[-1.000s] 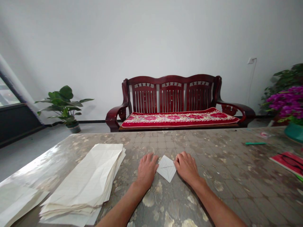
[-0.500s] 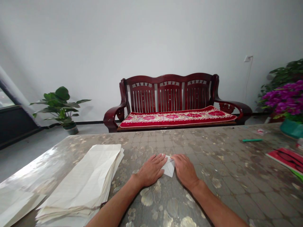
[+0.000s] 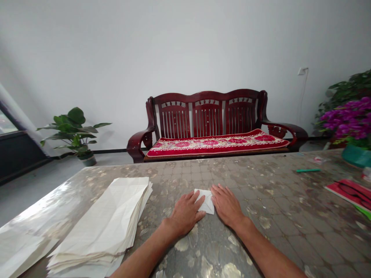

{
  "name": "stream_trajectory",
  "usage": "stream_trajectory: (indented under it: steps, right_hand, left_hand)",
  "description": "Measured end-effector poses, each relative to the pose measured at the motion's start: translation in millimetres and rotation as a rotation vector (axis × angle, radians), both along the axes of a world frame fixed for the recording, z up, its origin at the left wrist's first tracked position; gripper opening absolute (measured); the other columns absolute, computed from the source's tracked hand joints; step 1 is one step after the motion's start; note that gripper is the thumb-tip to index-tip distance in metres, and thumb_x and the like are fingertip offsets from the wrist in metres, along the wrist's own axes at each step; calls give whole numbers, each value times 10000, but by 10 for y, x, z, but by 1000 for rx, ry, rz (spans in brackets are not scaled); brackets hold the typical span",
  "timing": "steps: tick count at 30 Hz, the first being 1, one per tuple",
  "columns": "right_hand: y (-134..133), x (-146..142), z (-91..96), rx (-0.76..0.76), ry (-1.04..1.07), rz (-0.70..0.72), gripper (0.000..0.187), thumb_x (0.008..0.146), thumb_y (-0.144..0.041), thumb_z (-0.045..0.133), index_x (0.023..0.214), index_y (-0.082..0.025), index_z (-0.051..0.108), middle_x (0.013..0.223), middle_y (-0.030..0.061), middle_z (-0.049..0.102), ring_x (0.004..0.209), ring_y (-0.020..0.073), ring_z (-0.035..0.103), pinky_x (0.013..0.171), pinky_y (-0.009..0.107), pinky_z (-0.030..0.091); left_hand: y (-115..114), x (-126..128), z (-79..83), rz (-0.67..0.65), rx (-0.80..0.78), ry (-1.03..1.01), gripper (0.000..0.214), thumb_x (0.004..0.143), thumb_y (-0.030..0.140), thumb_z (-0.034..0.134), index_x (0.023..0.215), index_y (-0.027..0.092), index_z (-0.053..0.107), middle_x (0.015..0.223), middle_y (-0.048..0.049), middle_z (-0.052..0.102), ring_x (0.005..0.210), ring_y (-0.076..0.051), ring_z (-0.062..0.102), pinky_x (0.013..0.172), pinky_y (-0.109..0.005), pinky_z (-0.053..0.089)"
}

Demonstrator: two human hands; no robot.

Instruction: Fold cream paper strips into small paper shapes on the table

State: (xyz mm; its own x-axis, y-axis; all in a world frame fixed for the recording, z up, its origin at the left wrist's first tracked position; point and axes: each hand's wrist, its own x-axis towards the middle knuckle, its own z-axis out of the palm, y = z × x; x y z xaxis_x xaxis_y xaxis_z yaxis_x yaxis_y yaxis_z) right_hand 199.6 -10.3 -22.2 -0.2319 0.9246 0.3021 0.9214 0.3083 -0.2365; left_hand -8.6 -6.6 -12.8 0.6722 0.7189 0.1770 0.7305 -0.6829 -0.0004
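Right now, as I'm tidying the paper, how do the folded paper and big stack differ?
The folded paper is small and compact; the big stack is far larger, with many layered edges. The left hand rests partly on the folded paper, not on the big stack. Both are pale and lie on the table.

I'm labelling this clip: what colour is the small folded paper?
The folded paper looks white; head view.

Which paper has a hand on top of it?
The small folded paper, partly under the left hand and beside the right hand. The big stack and the papers at far left are larger, without hands on them.
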Motion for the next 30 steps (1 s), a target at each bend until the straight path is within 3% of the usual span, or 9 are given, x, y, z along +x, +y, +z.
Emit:
stream_trajectory:
  steps: [4, 8, 12, 16, 18, 20, 23, 26, 30]
  right_hand:
    - [-68, 15, 60, 41, 99, 180, 332, 970, -250, 428, 1206, -242, 662, 1264, 58, 655, 1204, 216, 545, 1055, 398, 382]
    - [-86, 0, 51, 7, 112, 279, 285, 942, -260, 500, 1157, -289, 685, 1244, 23, 668, 1211, 225, 537, 1042, 414, 377]
    - [-52, -9, 42, -20, 132, 268, 284, 904, -229, 538, 1136, -286, 693, 1253, 29, 661, 1212, 222, 534, 1051, 415, 364]
    - [-32, -3, 42, -68, 178, 205, 350, 829, -223, 594, 1169, -253, 676, 1297, 60, 628, 1233, 241, 514, 1061, 413, 360]
    - [-26, 3, 32, -83, 220, 158, 479, 781, -214, 617, 1261, -225, 619, 1351, 80, 586, 1255, 248, 496, 1077, 410, 347]
    - [-15, 8, 13, -84, 283, 103, 635, 731, -199, 634, 1358, -192, 531, 1404, 103, 535, 1285, 254, 469, 1097, 406, 330]
    - [15, 8, -30, -89, 410, -5, 830, 664, -184, 657, 1452, -164, 399, 1402, 135, 524, 1270, 263, 484, 1082, 408, 348]
    - [63, -10, -80, -117, 569, -103, 930, 623, -204, 683, 1484, -195, 331, 1262, 106, 618, 1134, 256, 574, 992, 397, 421]
    - [122, -41, -119, -125, 839, -72, 933, 660, -241, 662, 1503, -193, 265, 996, 22, 689, 857, 195, 643, 821, 326, 489]
  left_hand:
    - [4, 115, 230, 146, -86, 95, 213, 948, 275, 482, 1042, 206, 661, 1035, -106, 671, 938, -252, 636, 820, -361, 462]
    - [141, 143, 314, 202, -129, -15, 135, 902, 224, 545, 987, 211, 649, 1023, -68, 656, 1001, -241, 609, 870, -340, 444]
    - [239, 191, 321, 344, -274, -185, 526, 781, 246, 690, 1281, 213, 531, 1215, -88, 592, 1128, -247, 568, 925, -309, 430]
    - [305, 263, 271, 447, -410, -326, 895, 648, 182, 767, 1450, 188, 367, 1305, -153, 541, 1067, -262, 615, 879, -302, 443]
    - [360, 270, 200, 500, -458, -462, 941, 590, 143, 771, 1443, 172, 376, 1197, -131, 613, 978, -246, 641, 826, -290, 452]
    - [419, 257, 107, 531, -548, -682, 869, 547, 116, 761, 1365, 151, 468, 938, -52, 687, 856, -215, 650, 755, -269, 456]
    - [463, 233, -18, 479, -742, -1001, 498, 549, 186, 765, 1028, 135, 642, 682, 7, 660, 673, -179, 632, 636, -252, 458]
    - [429, 225, -74, 356, -901, -1276, 336, 555, 313, 785, 793, 144, 618, 660, -13, 668, 583, -156, 610, 579, -254, 465]
    - [362, 235, -78, 270, -805, -1495, 316, 548, 328, 782, 691, 169, 548, 580, 50, 597, 518, -93, 520, 538, -199, 397]
